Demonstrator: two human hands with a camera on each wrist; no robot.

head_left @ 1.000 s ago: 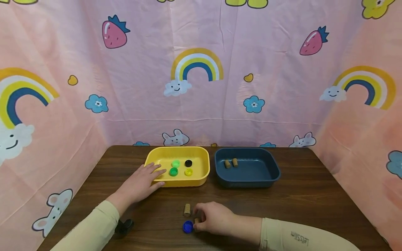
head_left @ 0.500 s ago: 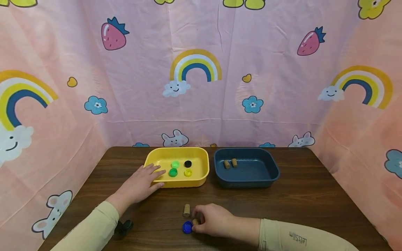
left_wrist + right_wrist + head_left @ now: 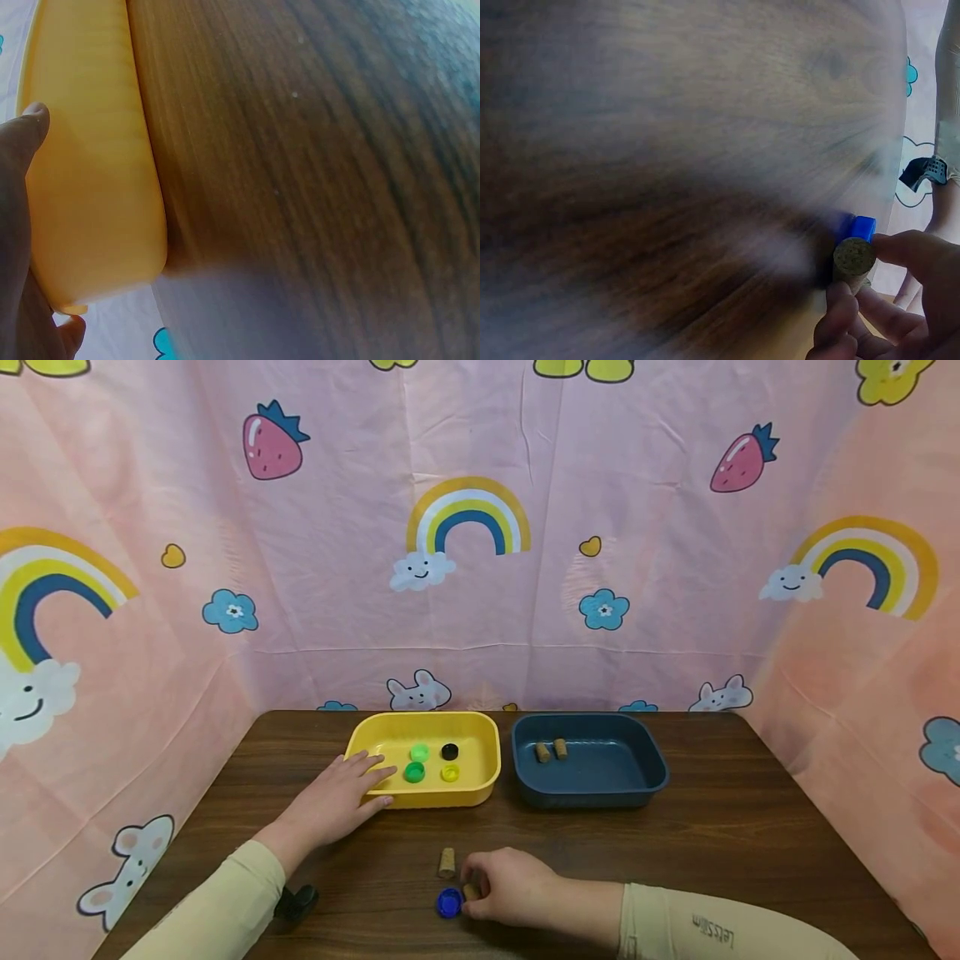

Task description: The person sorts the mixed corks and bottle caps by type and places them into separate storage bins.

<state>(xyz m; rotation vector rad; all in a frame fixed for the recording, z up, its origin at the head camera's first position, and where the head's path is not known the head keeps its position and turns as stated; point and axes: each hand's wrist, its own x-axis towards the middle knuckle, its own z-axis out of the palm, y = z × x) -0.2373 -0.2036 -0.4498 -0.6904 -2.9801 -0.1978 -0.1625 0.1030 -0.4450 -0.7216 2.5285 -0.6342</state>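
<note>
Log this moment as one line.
left hand: rests on yellow bin; right hand: pinches cork beside blue cap; yellow bin: four caps; dark-blue bin: two corks; other cork: beyond blue cap

I see a dark wood-grain tabletop (image 3: 712, 868) carrying a yellow tray (image 3: 442, 798) and a navy tray (image 3: 592, 800) side by side toward its far edge; closer to its near edge sit a cork (image 3: 447, 862) and a blue bottle cap (image 3: 449, 903).
</note>
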